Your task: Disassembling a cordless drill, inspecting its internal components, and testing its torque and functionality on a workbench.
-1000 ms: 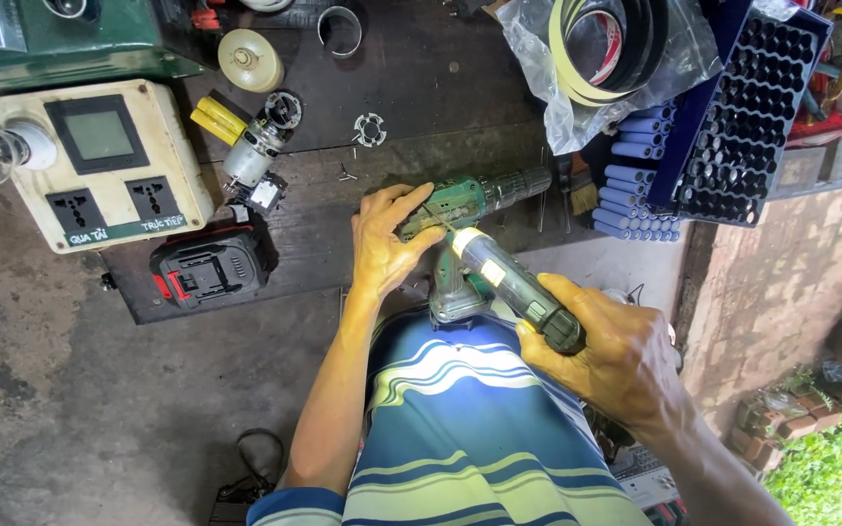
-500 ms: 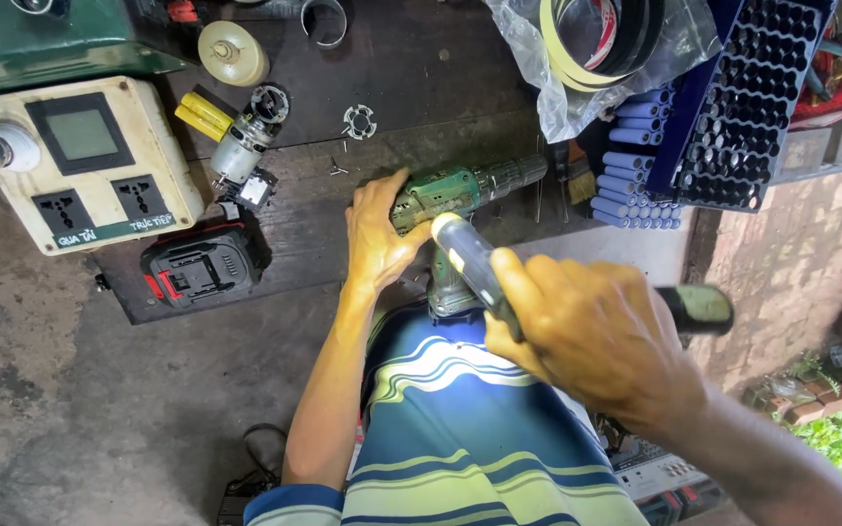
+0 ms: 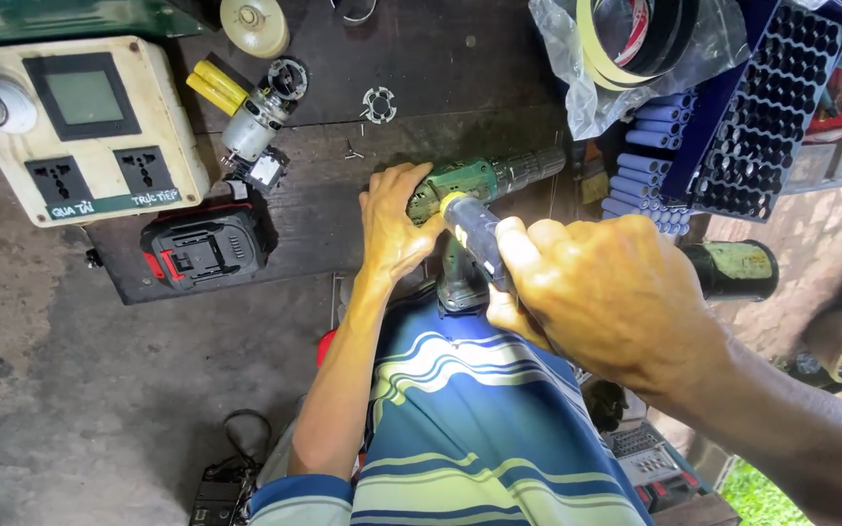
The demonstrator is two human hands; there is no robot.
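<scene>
A cream socket box sits upper left, bearing a grey square screen (blank) and a green label strip; a clear plastic bag lies upper right.

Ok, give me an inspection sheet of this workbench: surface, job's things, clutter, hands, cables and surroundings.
Surface: dark wooden board on stained concrete.
Job's things: green drill lying on the board; dark-handled screwdriver tipped against its rear.
Clutter: beige socket box, black-red battery pack, small motor, blue cells, cell holder tray, bagged tape rolls.
Hands: left hand steadies the drill; right hand grips the screwdriver.
Cables: dark cord on the floor.
Surroundings: grass at lower right.
</scene>
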